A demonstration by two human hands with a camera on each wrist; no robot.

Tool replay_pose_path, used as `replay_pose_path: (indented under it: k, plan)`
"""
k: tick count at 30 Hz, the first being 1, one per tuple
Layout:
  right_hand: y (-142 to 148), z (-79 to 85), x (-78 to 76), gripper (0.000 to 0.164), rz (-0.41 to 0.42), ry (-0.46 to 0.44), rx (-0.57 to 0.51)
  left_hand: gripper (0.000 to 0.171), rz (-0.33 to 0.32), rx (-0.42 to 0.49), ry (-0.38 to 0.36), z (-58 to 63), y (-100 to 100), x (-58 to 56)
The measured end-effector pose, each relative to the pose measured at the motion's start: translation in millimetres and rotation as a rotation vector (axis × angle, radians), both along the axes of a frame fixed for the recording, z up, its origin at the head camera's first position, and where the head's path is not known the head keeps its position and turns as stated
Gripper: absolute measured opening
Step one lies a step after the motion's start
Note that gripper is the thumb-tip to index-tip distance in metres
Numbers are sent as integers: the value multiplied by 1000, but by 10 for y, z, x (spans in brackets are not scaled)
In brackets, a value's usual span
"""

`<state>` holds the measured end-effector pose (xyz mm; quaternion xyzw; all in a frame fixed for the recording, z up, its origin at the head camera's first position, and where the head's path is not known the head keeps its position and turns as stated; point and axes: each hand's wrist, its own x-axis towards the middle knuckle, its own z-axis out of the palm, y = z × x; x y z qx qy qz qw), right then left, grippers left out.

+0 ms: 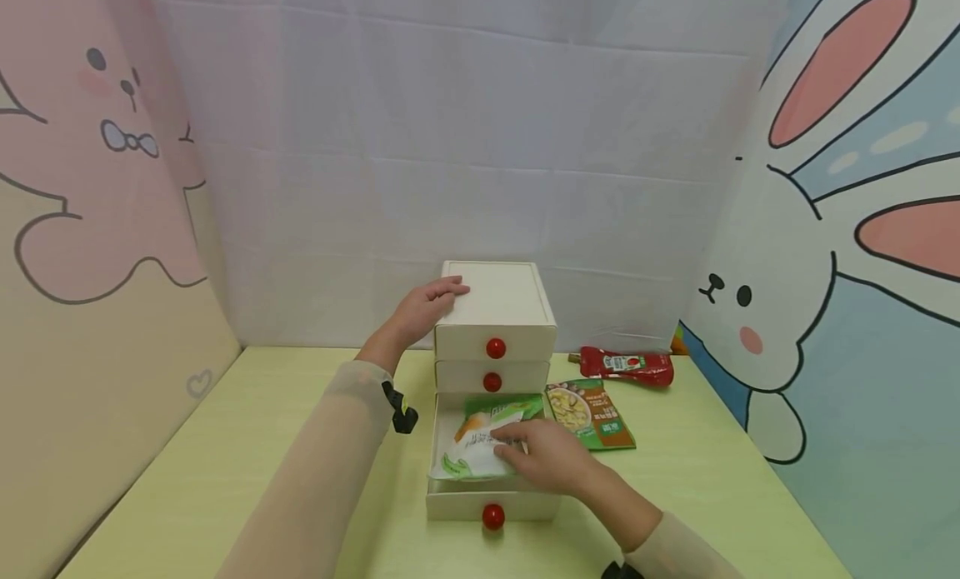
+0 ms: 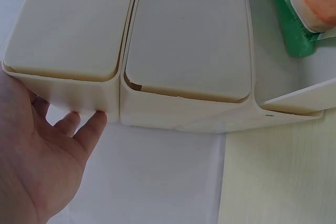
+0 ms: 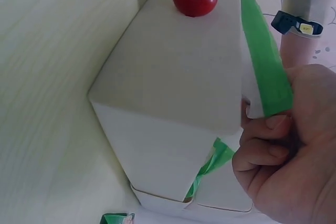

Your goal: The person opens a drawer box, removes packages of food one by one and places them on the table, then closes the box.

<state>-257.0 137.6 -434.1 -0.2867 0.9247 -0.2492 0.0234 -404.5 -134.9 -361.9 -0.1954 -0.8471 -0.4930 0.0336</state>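
A white three-drawer unit (image 1: 498, 296) with red round knobs stands on the table, its bottom drawer (image 1: 453, 506) pulled out. Across that drawer lies a white-and-green food packet (image 1: 471, 456) with an orange picture on it. My right hand (image 1: 553, 456) pinches the packet's right side; in the right wrist view the packet's green edge (image 3: 268, 72) sits between thumb and curled fingers. On the unit's upper left edge rests my left hand (image 1: 420, 312), its fingers extended over the top and side. The upper two drawers are closed.
Right of the unit, a brown-and-green food packet (image 1: 596, 416) lies flat on the yellow-green table (image 1: 300, 454). Behind it is a red squeeze pouch (image 1: 628, 366) on its side. A white curtain (image 1: 480, 146) hangs behind, with cartoon-printed panels at both sides.
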Motion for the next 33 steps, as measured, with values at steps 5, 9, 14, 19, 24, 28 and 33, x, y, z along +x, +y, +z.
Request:
replay_pose_path:
  k: [5, 9, 14, 19, 24, 28, 33]
  plan:
    - [26, 50, 41, 29, 7, 14, -50, 47, -1, -3, 3, 9, 8, 13]
    - [54, 97, 67, 28, 19, 13, -94, 47, -5, 0, 5, 14, 6, 18]
    - [117, 163, 98, 28, 33, -13, -190, 47, -6, 0, 11, 16, 4, 12]
    - [206, 273, 149, 26, 33, 6, -233, 47, -2, 3, 4, 19, 6, 25]
    - [318, 402, 217, 25, -13, -9, -234, 47, 1, 3, -2, 17, 6, 30]
    - [451, 492, 255, 26, -67, -20, -221, 47, -4, 8, -2, 8, 0, 17]
    - [681, 619, 318, 27, -133, -34, -257, 47, -6, 15, -4, 1, -2, 8]
